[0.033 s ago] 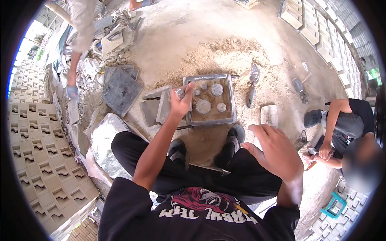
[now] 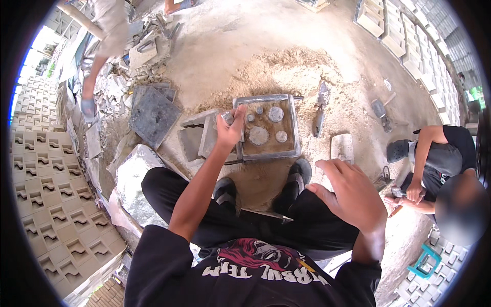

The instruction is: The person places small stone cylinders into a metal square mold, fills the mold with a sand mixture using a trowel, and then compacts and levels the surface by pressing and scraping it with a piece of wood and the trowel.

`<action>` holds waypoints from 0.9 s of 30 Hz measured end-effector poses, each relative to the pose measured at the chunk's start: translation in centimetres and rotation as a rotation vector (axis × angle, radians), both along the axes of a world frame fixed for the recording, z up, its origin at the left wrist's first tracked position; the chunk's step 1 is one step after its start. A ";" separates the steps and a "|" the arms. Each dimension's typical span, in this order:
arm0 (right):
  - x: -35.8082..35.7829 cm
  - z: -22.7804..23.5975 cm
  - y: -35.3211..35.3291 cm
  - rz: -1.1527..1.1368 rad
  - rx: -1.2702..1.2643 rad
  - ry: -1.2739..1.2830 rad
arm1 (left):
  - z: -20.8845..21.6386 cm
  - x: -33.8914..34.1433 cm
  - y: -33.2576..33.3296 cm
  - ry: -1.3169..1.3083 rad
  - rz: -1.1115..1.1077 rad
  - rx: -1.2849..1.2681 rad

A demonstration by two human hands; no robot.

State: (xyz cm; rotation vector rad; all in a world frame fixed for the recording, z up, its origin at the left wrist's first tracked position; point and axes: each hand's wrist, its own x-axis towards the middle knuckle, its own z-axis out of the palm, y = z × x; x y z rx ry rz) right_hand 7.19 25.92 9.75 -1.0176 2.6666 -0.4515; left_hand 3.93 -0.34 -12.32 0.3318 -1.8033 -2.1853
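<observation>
Between my feet lies a square metal mould frame (image 2: pixel 296 128) with packed sand-coloured material inside. Several round grey discs of different sizes sit in it, among them a large disc (image 2: pixel 259 135) and a smaller disc (image 2: pixel 276 114). My left hand (image 2: pixel 231 130) is at the frame's left edge, fingers closed around a small grey round piece (image 2: pixel 227 117) that is partly hidden. Over my right knee hovers my right hand (image 2: pixel 353 193), fingers stretched and apart, holding nothing. A pale rectangular block (image 2: pixel 342 147) lies just beyond it.
Dark flat plates (image 2: pixel 153 115) and broken slabs (image 2: pixel 197 138) lie left of the frame. A trowel (image 2: pixel 320 110) rests in loose sand to its right. Stacked pale blocks (image 2: pixel 56 204) line the left. A co-worker (image 2: pixel 445 153) crouches at right, near a teal stool (image 2: pixel 425 261).
The lower leg of the person at the upper left has shifted slightly. My hands stay almost where they were, and the mould frame has not moved.
</observation>
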 end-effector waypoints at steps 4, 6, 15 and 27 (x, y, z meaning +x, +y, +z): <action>-0.2 0.4 0.1 0.039 -0.086 -0.018 | 0.3 0.8 0.3 0.074 -0.046 -0.143; -0.3 -0.1 -0.1 0.059 -0.074 -0.032 | -1.7 2.0 0.0 0.068 -0.060 -0.168; -1.9 -0.5 0.6 0.027 -0.053 -0.070 | -1.6 3.7 1.2 -0.022 -0.051 -0.216; -2.6 -0.6 1.2 0.028 -0.043 -0.101 | -0.4 5.6 2.6 0.004 0.001 -0.345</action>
